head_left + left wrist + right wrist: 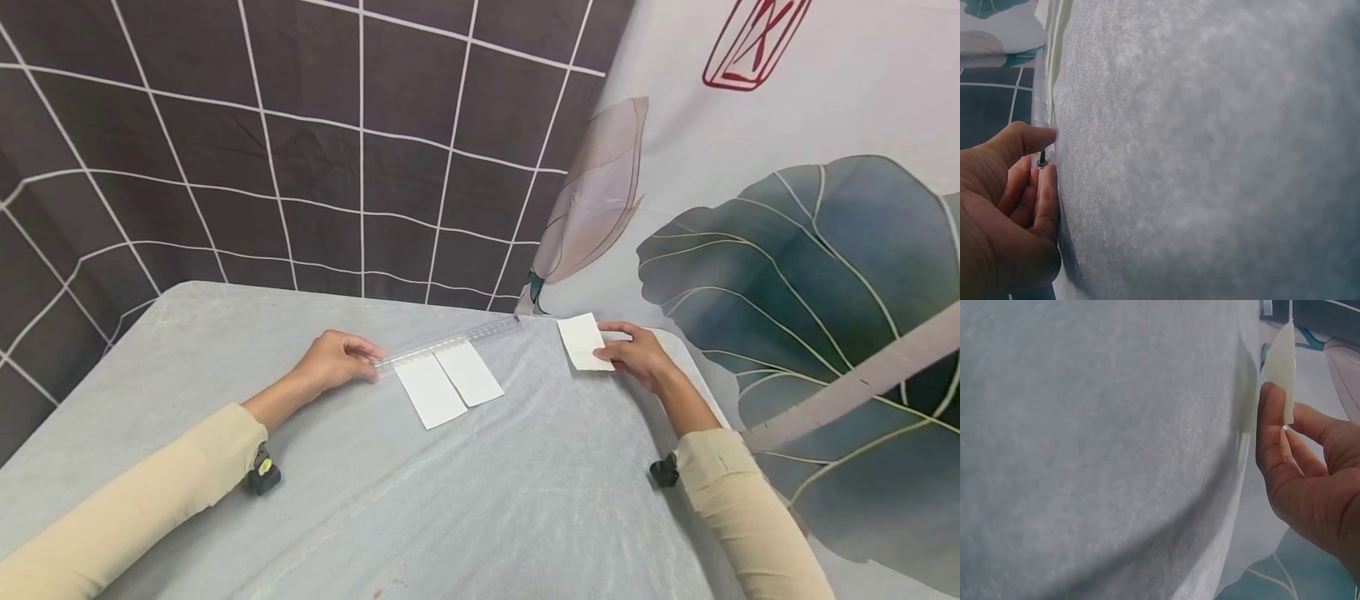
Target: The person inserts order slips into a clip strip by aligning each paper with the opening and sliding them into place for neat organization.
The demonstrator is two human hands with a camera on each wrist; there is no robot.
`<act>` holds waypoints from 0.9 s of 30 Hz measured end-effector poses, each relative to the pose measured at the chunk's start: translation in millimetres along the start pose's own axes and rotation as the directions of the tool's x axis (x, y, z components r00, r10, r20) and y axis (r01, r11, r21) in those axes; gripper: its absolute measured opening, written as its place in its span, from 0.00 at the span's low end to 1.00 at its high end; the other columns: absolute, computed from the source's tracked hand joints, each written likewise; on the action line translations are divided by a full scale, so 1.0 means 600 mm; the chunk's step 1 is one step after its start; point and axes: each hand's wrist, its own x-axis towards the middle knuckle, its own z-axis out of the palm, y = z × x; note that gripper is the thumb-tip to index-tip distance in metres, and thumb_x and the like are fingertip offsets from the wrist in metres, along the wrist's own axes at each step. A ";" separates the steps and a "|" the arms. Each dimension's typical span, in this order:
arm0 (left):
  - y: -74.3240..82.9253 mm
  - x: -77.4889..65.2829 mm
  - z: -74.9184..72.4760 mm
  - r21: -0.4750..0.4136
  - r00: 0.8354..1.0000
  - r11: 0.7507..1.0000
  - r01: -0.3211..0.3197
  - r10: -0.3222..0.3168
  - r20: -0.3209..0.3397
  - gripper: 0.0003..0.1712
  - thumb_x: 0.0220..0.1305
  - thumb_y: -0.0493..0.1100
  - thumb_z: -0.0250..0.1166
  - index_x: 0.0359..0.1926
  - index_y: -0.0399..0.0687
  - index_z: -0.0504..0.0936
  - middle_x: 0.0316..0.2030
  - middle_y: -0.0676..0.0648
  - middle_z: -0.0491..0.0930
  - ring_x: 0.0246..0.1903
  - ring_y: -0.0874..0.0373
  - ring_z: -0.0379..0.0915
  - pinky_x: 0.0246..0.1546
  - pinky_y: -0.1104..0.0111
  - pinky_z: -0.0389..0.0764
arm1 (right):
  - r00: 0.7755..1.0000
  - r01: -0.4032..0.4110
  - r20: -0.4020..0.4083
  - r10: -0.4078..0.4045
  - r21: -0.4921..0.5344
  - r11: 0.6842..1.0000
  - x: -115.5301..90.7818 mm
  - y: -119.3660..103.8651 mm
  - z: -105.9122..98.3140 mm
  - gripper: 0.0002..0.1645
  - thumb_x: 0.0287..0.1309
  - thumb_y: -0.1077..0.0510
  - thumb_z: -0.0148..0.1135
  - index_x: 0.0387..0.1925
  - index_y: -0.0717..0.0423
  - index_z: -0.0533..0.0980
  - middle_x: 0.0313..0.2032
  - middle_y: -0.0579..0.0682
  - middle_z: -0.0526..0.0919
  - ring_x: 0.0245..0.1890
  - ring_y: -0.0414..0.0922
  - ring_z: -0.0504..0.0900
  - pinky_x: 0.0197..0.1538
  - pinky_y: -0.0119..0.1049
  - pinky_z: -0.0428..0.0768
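A clear plastic ruler (491,328) lies at a slant near the far side of the table. My left hand (333,360) holds its left end between thumb and fingers; in the left wrist view the ruler's end shows between the fingertips. Just below the ruler, two white paper pieces (432,393) lie side by side, their top edges along it. To the right, my right hand (637,354) pinches another white paper piece (580,340) by its right edge. The right wrist view shows this paper (1281,359) tilted up, nearly edge-on, between thumb and fingers.
A pale grey cloth (480,500) with wrinkles covers the table. Behind the table hangs a dark curtain with a white grid (307,158). A leaf-patterned white curtain (690,142) borders the right side.
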 end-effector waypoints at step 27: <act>-0.003 0.000 -0.001 -0.011 1.000 1.000 -0.005 0.005 0.013 0.27 0.50 0.32 0.82 0.55 0.33 0.93 0.45 0.38 0.96 0.36 0.69 0.82 0.42 0.77 0.81 | 1.000 0.009 0.011 -0.009 -0.002 1.000 0.003 -0.020 0.025 0.45 0.74 0.62 0.72 0.86 0.59 0.65 0.77 0.72 0.76 0.43 0.33 0.85 0.47 0.27 0.85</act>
